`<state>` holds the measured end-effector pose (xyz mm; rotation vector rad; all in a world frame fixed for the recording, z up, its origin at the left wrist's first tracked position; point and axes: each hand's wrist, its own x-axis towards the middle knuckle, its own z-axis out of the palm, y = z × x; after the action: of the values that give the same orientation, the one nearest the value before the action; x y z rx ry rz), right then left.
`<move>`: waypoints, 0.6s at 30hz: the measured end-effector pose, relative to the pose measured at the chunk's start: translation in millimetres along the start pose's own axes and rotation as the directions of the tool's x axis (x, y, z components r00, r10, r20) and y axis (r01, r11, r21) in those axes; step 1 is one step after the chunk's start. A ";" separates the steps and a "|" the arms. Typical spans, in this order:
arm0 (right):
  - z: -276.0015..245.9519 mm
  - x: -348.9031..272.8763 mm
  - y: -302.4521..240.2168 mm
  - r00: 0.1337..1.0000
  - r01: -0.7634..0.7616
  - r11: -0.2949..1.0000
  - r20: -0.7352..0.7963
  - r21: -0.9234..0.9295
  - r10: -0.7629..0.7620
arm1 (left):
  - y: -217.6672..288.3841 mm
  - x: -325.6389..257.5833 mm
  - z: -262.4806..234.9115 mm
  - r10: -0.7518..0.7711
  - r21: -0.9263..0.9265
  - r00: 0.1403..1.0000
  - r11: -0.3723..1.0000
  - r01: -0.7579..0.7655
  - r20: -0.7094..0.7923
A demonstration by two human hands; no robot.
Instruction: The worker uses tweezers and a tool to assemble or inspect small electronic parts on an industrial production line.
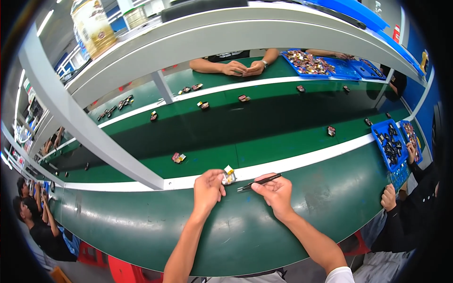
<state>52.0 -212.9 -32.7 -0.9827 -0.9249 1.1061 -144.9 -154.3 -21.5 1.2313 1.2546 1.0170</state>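
My left hand (207,189) pinches a small electronic part (229,177), silvery and white with a yellow patch, above the white rail at the bench's far edge. The fingers cover part of it, so its exact kind does not show. Just to the right, my right hand (276,194) grips black tweezers (270,179). Their pale tips point left, a short way from the part and apart from it. Both forearms reach over the green bench (141,217).
Beyond the white rail (302,158) runs a green conveyor belt (264,160) carrying several small parts, one a reddish part (178,157). At right stands a blue tray (390,144) of black parts beside co-workers' hands. A grey post (99,122) rises at left; a shelf beam (236,26) spans overhead.
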 end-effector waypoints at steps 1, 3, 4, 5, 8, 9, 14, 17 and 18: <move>1.2 -1.1 -4.9 0.994 -0.107 0.993 -0.019 0.055 0.109 | -4.9 -9.7 -3.1 -0.029 -0.051 1.000 0.998 0.028 -0.005; 2.8 -4.0 -4.1 0.993 -0.121 0.991 -0.011 0.056 0.122 | -13.6 -25.3 -4.4 -0.051 -0.109 0.999 0.993 0.051 0.005; 4.5 -5.5 -3.3 0.996 -0.081 0.996 -0.027 0.046 0.082 | -16.3 -31.2 -1.8 -0.045 -0.163 0.999 0.986 0.045 0.001; 5.5 -6.6 -1.8 0.998 -0.041 0.999 -0.042 0.035 0.042 | -21.5 -34.8 0.1 -0.040 -0.181 0.999 0.983 0.040 0.006; 2.8 -8.9 7.1 1.000 0.011 0.998 -0.022 -0.056 -0.012 | -23.0 -42.1 6.8 0.001 -0.203 1.000 0.979 0.001 0.010; 2.4 -8.7 9.7 0.998 0.049 0.993 -0.022 -0.105 -0.052 | -22.8 -42.6 9.2 0.018 -0.228 1.000 0.973 -0.018 -0.004; 2.2 -9.7 6.7 0.995 0.081 0.978 -0.039 -0.192 -0.090 | -26.0 -44.2 14.9 0.042 -0.236 0.999 0.971 -0.045 -0.015; 4.3 -9.9 6.6 0.993 0.096 0.968 -0.040 -0.230 -0.108 | -25.6 -47.6 17.2 0.049 -0.225 0.998 0.973 -0.056 -0.037; 4.7 -9.8 6.0 0.991 0.119 0.956 -0.031 -0.268 -0.131 | -24.4 -47.8 18.0 0.058 -0.223 0.998 0.973 -0.061 -0.023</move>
<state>43.9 -220.7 -38.0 -1.1472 -1.1001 0.8619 -133.5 -206.0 -41.7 1.0930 1.0877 1.1803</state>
